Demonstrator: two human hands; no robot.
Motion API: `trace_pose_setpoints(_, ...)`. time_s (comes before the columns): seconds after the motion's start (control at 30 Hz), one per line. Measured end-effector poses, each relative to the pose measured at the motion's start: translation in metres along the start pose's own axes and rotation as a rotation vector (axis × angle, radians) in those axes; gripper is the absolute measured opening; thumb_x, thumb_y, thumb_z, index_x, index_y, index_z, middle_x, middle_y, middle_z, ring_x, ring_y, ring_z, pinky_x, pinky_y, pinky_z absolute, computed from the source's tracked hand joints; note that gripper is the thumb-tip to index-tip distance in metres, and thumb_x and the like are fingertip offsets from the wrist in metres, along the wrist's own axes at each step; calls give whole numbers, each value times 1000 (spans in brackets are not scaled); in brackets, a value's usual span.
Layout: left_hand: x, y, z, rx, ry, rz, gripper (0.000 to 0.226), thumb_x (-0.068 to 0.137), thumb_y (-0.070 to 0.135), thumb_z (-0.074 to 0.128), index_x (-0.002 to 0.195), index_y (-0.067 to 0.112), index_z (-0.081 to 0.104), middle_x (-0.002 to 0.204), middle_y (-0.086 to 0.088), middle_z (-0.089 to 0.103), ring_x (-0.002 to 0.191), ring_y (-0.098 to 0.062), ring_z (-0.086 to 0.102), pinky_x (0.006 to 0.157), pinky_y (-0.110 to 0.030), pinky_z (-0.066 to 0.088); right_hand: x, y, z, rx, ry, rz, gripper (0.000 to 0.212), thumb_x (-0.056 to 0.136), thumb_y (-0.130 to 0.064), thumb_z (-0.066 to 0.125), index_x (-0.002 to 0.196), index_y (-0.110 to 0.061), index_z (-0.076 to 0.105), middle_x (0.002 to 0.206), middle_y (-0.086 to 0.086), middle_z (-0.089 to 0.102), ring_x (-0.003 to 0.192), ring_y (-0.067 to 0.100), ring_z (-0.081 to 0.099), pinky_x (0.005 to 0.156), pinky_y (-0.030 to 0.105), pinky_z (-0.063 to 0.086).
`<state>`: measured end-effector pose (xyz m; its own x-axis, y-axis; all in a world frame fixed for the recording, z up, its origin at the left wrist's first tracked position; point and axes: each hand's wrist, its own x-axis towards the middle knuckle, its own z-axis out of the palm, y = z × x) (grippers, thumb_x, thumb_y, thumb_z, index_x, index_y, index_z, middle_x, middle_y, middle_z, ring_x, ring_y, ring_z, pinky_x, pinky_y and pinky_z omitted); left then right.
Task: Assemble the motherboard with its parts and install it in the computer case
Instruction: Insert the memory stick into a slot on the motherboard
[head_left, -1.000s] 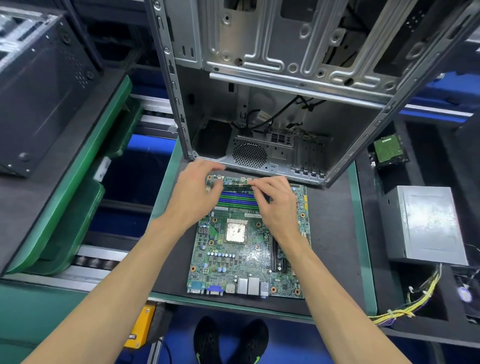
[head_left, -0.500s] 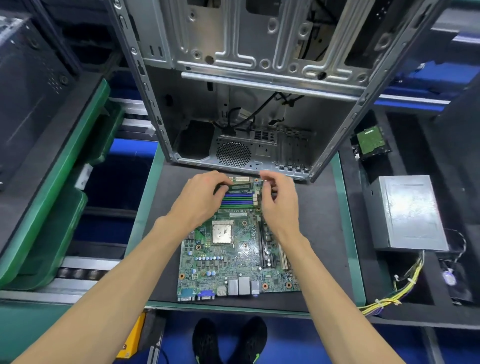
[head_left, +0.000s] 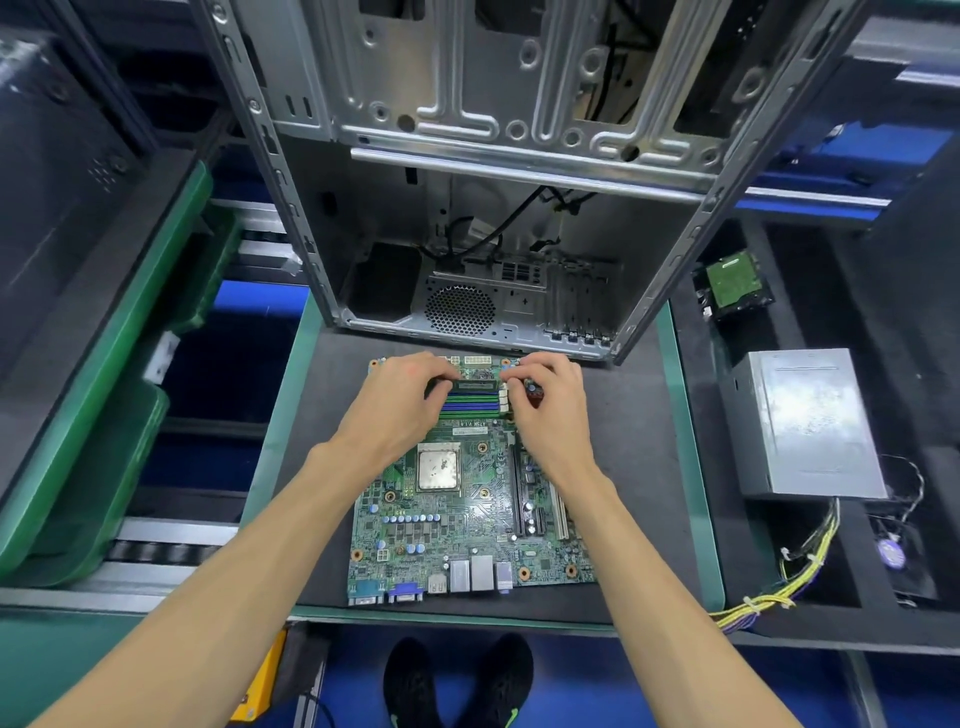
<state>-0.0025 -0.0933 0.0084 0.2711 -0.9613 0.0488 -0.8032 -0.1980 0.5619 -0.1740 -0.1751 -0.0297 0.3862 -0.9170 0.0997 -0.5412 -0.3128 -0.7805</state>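
Note:
A green motherboard (head_left: 467, 519) lies flat on a black mat (head_left: 634, 467), its silver CPU (head_left: 439, 467) near the middle. At the board's far end a dark RAM stick (head_left: 475, 385) sits over the blue and green memory slots (head_left: 470, 404). My left hand (head_left: 400, 410) pinches the stick's left end, and my right hand (head_left: 545, 410) pinches its right end. The open metal computer case (head_left: 493, 171) stands just behind the board.
A grey power supply (head_left: 805, 421) with yellow cables (head_left: 779, 597) lies to the right, a green-topped hard drive (head_left: 732, 283) behind it and a small fan (head_left: 891, 553) at far right. Green trays and a dark case stand left. My shoes show below the bench edge.
Both hands have slid apart from the middle of the memory slots to the two ends of the RAM stick. The camera has tilted, so the whole scene sits lower in the frame.

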Motion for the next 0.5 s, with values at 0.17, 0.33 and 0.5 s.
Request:
trace_pose_setpoints(0.17,-2,1,0,-18,43,1,20,97,11,62,112,13,75,111,1,73,103,-18,67,95,-34,51,0,0,0,5,1,1,15,98,-14,64,101,-19,78,109,-5,60,109,12,47,103,34,40)
trace_pose_setpoints(0.33,-1,2,2,17,20,-2,21,97,11,61,112,13,75,111,0,73,104,-20,66,95,-35,50,0,-1,-1,4,-3,4,15,98,-14,64,101,-18,78,109,-5,60,109,12,47,103,36,41)
trace_pose_setpoints(0.5,1,2,6,37,5,-9,21,97,10,60,111,13,75,111,0,73,104,-21,65,94,-35,49,0,-2,-1,3,-5,4,16,98,-14,64,100,-19,79,109,-5,60,109,12,47,103,38,41)
